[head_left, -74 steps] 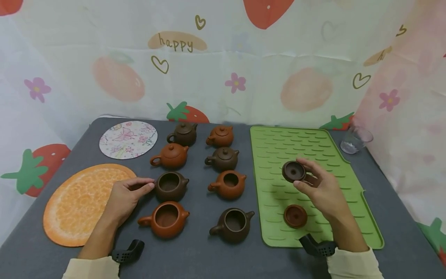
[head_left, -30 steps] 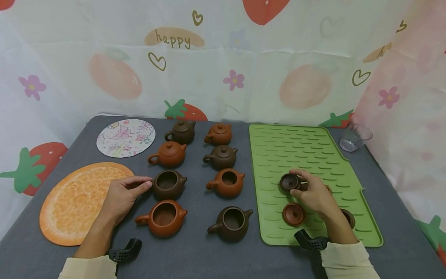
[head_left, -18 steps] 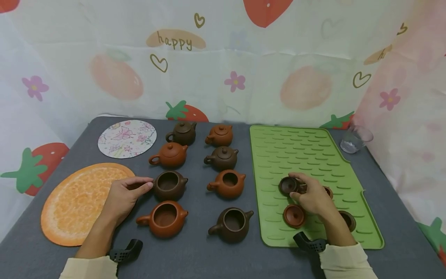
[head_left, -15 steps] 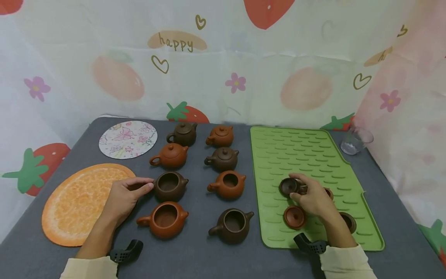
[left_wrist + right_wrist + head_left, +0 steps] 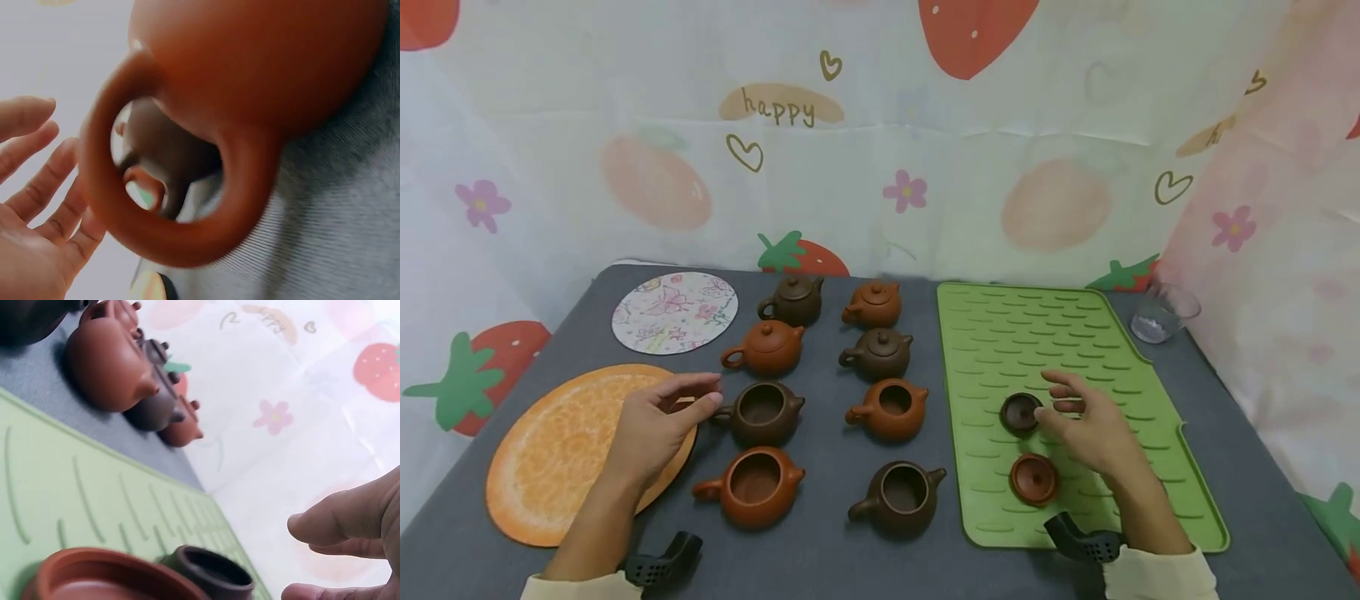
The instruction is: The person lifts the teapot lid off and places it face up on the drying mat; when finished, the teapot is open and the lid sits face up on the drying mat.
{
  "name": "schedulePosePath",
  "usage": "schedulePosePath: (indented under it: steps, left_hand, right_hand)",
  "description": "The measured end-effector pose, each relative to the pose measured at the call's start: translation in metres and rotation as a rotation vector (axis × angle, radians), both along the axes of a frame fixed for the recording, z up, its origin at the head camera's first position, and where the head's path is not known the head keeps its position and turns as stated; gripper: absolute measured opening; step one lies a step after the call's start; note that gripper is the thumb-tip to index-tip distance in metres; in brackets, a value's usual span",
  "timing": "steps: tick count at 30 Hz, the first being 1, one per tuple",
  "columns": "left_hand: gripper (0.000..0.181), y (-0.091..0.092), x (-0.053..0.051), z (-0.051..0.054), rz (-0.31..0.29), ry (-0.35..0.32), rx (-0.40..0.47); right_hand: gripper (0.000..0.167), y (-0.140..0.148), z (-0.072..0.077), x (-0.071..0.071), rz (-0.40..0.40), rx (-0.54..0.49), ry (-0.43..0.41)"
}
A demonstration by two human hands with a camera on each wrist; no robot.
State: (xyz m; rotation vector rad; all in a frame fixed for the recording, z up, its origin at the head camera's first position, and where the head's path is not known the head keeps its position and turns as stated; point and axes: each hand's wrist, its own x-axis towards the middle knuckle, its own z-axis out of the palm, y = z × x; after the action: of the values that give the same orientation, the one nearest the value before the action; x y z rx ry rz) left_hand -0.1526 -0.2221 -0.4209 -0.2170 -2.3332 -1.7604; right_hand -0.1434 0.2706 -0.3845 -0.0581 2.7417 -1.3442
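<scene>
In the head view, my right hand (image 5: 1093, 429), thumb and fingers parted, is just right of a dark brown teapot lid (image 5: 1020, 414) lying upside down on the green mat (image 5: 1000, 333). A reddish lid (image 5: 1034, 479) lies nearer me, also upside down. Both also show in the right wrist view, the dark lid (image 5: 215, 572) behind the reddish one. My left hand (image 5: 658, 425) hovers by the handle of a lidless dark teapot (image 5: 765, 414), fingers loose. Closer stands a lidless orange-brown teapot (image 5: 756, 487); its ring handle (image 5: 94, 150) looms beside my spread fingers in the left wrist view.
A lidless orange teapot (image 5: 891, 408) and a lidless dark one (image 5: 901, 497) stand mid-table. Several lidded teapots, such as this dark one (image 5: 880, 352), stand behind. An orange-slice mat (image 5: 550, 467) and a floral round mat (image 5: 673, 312) lie left; a glass (image 5: 1163, 314) stands far right.
My right hand has set the dark lid down on the mat, let it go and drawn off to the right. My left hand has moved back from the dark teapot's handle.
</scene>
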Motion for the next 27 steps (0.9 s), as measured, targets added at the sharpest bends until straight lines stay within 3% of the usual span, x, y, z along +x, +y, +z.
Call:
schedulePosePath:
  steps: [8, 15, 19, 27]
  left_hand:
    - [0.029, 0.011, 0.0, 0.035, -0.082, 0.032, -0.052]
    - [0.029, 0.02, -0.012, 0.062, -0.142, 0.081, -0.127]
    - [0.03, 0.025, -0.019, 0.071, -0.164, 0.071, -0.158]
    - [0.029, 0.044, -0.037, 0.078, -0.252, 0.091, -0.097]
  right_hand:
    - [0.057, 0.002, 0.036, 0.005, 0.02, 0.066, 0.074]
    - [0.057, -0.003, 0.07, 0.001, 0.042, 0.117, 0.15]
    - [0.056, -0.007, 0.081, -0.003, 0.059, 0.133, 0.159]
    - [0.052, -0.02, 0.095, -0.013, 0.124, 0.073, 0.185]
